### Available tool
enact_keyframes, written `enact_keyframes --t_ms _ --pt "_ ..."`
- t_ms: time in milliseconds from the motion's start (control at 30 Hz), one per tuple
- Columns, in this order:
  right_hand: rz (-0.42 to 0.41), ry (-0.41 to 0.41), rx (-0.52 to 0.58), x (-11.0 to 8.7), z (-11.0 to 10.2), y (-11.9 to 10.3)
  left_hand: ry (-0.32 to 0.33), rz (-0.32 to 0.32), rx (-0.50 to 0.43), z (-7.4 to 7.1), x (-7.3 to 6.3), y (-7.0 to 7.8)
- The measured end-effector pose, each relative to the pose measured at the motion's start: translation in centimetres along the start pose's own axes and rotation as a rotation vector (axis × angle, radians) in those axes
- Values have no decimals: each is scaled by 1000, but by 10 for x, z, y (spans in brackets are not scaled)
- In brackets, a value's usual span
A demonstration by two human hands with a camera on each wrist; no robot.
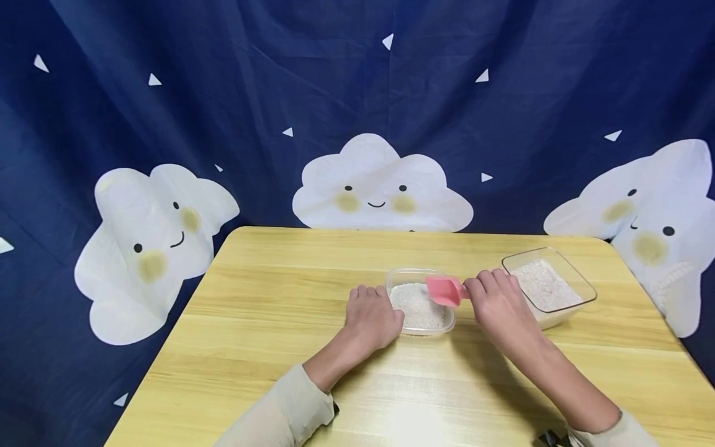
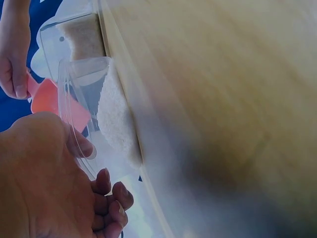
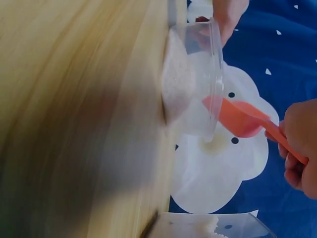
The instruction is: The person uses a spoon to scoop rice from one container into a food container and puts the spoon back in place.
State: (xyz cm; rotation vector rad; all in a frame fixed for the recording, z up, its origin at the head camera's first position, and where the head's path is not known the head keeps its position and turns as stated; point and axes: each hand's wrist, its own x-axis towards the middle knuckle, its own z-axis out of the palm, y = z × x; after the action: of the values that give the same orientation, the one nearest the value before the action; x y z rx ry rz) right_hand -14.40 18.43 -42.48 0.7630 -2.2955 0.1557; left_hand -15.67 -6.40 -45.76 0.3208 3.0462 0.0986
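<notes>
A small clear plastic container (image 1: 421,329) stands on the table, partly filled with white grains that look like rice (image 1: 416,304). My left hand (image 1: 373,316) holds its left side, the thumb at the rim and the fingers curled, as the left wrist view (image 2: 54,173) shows. In my right hand (image 1: 499,304) is the handle of a pink scoop (image 1: 445,290). Its bowl is tilted over the container's right side, the lip dipping inside the rim in the right wrist view (image 3: 240,119). I see no grains in the bowl.
Right of the right hand stands a larger clear bin (image 1: 588,292) with more white grains (image 1: 544,282). Both containers rest on a light wooden table (image 1: 268,310). Behind the table hangs a dark blue curtain (image 1: 335,74) with cloud prints.
</notes>
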Motion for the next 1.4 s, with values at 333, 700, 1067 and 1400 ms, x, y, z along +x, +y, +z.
enact_keyframes --t_ms 333,700,1067,1400 --pt "-69 48 -60 1 -4 4 1 1 9 1 0 0" --pt "-8 126 -65 0 -14 17 -7 -7 7 1 0 0" --pt "70 246 -41 -3 -25 36 -11 -5 2 0 -2 1" --pt "178 213 52 -11 -43 56 -7 2 13 1 0 1"
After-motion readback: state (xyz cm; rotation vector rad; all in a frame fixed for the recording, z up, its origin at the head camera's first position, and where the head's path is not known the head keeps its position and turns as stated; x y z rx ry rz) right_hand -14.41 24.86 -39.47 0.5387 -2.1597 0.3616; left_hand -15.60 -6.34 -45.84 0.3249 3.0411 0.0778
